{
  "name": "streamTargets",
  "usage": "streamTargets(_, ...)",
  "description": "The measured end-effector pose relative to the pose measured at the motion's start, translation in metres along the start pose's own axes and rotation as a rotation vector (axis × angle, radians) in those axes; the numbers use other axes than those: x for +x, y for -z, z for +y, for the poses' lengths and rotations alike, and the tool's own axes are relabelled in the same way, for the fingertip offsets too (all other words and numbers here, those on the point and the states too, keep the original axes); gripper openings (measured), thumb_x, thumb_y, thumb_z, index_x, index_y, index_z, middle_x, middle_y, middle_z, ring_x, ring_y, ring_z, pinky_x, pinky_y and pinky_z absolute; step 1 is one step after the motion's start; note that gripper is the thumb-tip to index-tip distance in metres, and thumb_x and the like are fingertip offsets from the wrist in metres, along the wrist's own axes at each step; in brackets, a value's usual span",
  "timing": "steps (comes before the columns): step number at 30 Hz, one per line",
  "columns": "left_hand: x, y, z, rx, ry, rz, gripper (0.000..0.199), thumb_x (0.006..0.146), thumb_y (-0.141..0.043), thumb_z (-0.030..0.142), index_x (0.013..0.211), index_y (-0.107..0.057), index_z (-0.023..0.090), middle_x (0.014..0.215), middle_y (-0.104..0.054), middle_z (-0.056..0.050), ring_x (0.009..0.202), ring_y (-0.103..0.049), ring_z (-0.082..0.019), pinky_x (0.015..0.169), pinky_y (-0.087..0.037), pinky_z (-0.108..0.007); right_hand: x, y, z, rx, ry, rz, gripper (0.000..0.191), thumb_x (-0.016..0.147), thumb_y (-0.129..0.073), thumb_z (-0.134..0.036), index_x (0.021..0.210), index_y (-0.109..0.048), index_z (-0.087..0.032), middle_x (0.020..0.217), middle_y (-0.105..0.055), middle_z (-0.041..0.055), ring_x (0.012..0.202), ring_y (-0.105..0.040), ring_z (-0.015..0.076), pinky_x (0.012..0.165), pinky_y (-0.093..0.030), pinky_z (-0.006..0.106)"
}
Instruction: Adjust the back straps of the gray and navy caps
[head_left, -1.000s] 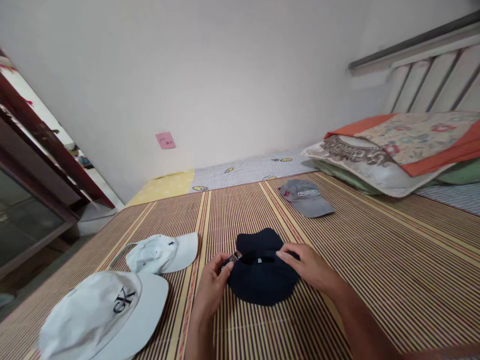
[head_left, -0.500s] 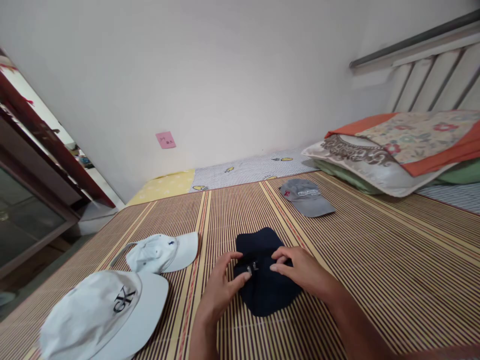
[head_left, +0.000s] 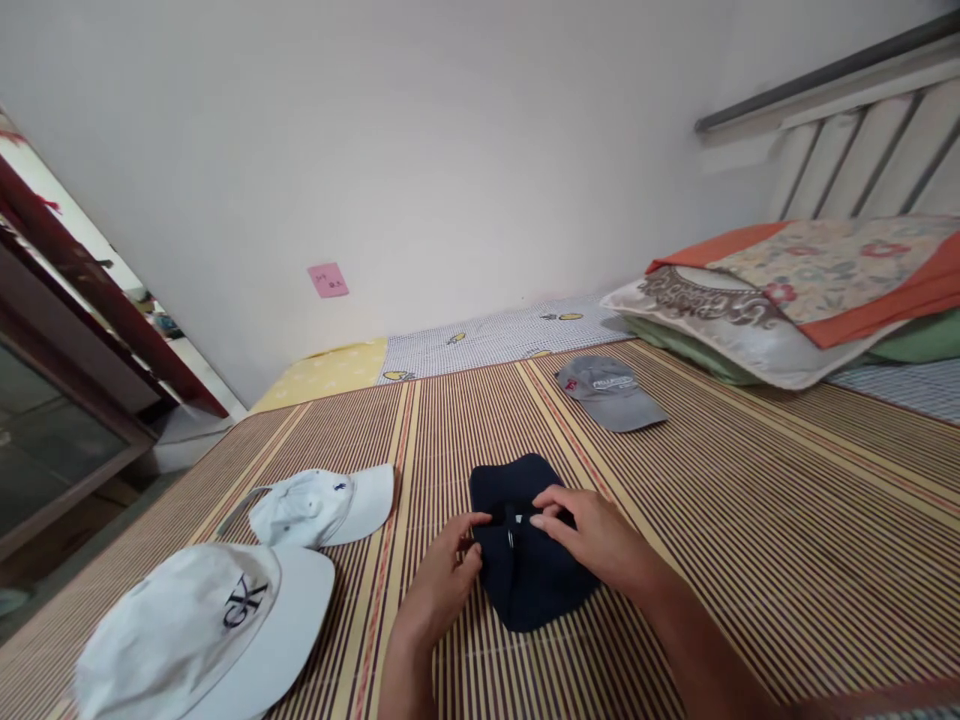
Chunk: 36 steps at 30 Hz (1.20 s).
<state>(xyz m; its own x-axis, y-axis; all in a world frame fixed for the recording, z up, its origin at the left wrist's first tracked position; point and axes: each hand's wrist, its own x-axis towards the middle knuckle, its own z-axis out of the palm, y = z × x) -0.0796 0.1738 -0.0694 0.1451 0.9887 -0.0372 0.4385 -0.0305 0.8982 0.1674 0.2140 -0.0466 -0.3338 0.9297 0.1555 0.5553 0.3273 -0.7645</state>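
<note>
A navy baseball cap [head_left: 536,590] lies on the striped bamboo mat, its brim pointing away from me and its back strap with a small metal buckle [head_left: 511,538] uppermost. At the cap's left edge is my left hand [head_left: 442,575], thumb and forefinger curled around the fabric beside the opening. From the other side my right hand [head_left: 600,535] pinches the cap at the strap, close to the buckle. A small pale bit [head_left: 520,519] shows inside the opening. The fingertips partly hide the strap.
Left of me rest a white CK cap [head_left: 176,630] and a smaller white cap [head_left: 304,507]. A grey cap [head_left: 611,393] sits farther back on the bamboo mat [head_left: 450,430]. Pillows [head_left: 810,290] are stacked at right, below a radiator [head_left: 870,160]. The wall bears a pink note [head_left: 328,280].
My left thumb has drawn back left from the buckle to the cap's edge. My right fingers have moved slightly left to the strap. The buckle now looks turned, with the strap more upright.
</note>
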Motion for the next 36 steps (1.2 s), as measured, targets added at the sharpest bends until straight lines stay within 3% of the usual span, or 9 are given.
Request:
streamTargets(4,0.003,-0.003,-0.007,0.071,0.005,-0.007,0.025,0.083,-0.048,0.013,0.098,-0.066,0.021,0.096,-0.071,-0.007,0.093,-0.068,-0.024,0.082,-0.049,-0.035,-0.001,-0.001,-0.004,-0.048,-0.025,-0.043,0.013,0.095,-0.064,-0.033,0.097,-0.073,-0.024,0.102,-0.081,0.0064,0.099,-0.074,0.0260,0.081,-0.050,0.033)
streamTargets(6,0.005,-0.003,-0.009,0.122,-0.003,0.022,0.020,0.083,-0.048,0.013,0.090,-0.065,0.021,0.088,-0.070,-0.006,0.086,-0.067,-0.024,0.076,-0.047,-0.034,0.000,-0.002,0.003,-0.070,-0.034,-0.063,0.012,0.095,-0.063,-0.032,0.095,-0.073,-0.024,0.102,-0.080,0.0066,0.099,-0.073,0.0259,0.080,-0.048,0.033)
streamTargets(10,0.009,-0.003,-0.009,0.236,-0.027,0.135,0.028,0.081,-0.045,0.008,0.092,-0.068,0.021,0.092,-0.073,-0.008,0.090,-0.067,-0.024,0.081,-0.045,-0.034,0.001,-0.004,0.023,-0.081,-0.056,-0.113,0.015,0.095,-0.063,-0.032,0.090,-0.073,-0.022,0.096,-0.078,0.0073,0.092,-0.071,0.0250,0.077,-0.045,0.034)
streamTargets(14,0.010,-0.002,-0.009,0.210,0.013,0.183,0.026,0.081,-0.048,0.008,0.085,-0.069,0.022,0.085,-0.073,-0.006,0.086,-0.066,-0.024,0.079,-0.043,-0.033,0.002,-0.006,0.031,-0.066,-0.043,-0.131,0.024,0.099,-0.056,-0.034,0.087,-0.073,-0.022,0.093,-0.077,0.0070,0.089,-0.068,0.0240,0.076,-0.043,0.035)
streamTargets(22,0.007,-0.002,-0.008,0.133,0.007,0.123,0.023,0.094,-0.050,0.038,0.082,-0.061,0.022,0.077,-0.064,-0.003,0.074,-0.059,-0.021,0.067,-0.040,-0.031,0.002,-0.006,0.020,0.007,-0.026,-0.140,0.029,0.099,-0.054,-0.040,0.085,-0.073,-0.023,0.090,-0.076,0.0054,0.087,-0.068,0.0237,0.075,-0.043,0.034)
streamTargets(30,0.013,-0.004,-0.013,0.278,0.053,0.248,0.007,0.082,-0.061,0.021,0.075,-0.061,0.022,0.074,-0.065,-0.003,0.074,-0.059,-0.022,0.071,-0.036,-0.033,0.002,-0.006,0.021,0.036,-0.038,-0.165,0.027,0.100,-0.052,-0.035,0.086,-0.071,-0.023,0.093,-0.076,0.0057,0.089,-0.069,0.0233,0.077,-0.044,0.034)
streamTargets(32,0.014,-0.004,-0.015,0.251,0.063,0.283,0.009,0.087,-0.062,0.030,0.080,-0.061,0.023,0.072,-0.064,-0.001,0.071,-0.059,-0.021,0.068,-0.036,-0.031,0.002,-0.006,0.019,0.034,-0.029,-0.157,0.025,0.100,-0.052,-0.033,0.085,-0.070,-0.023,0.092,-0.076,0.0056,0.089,-0.069,0.0234,0.077,-0.044,0.034)
streamTargets(36,0.013,-0.005,-0.018,0.004,0.106,0.333,0.032,0.093,-0.057,0.057,0.095,-0.057,0.025,0.067,-0.059,0.004,0.059,-0.057,-0.018,0.059,-0.038,-0.027,0.003,-0.007,0.015,0.026,-0.026,-0.150,0.025,0.100,-0.053,-0.031,0.085,-0.071,-0.022,0.092,-0.076,0.0062,0.089,-0.069,0.0240,0.077,-0.044,0.034)
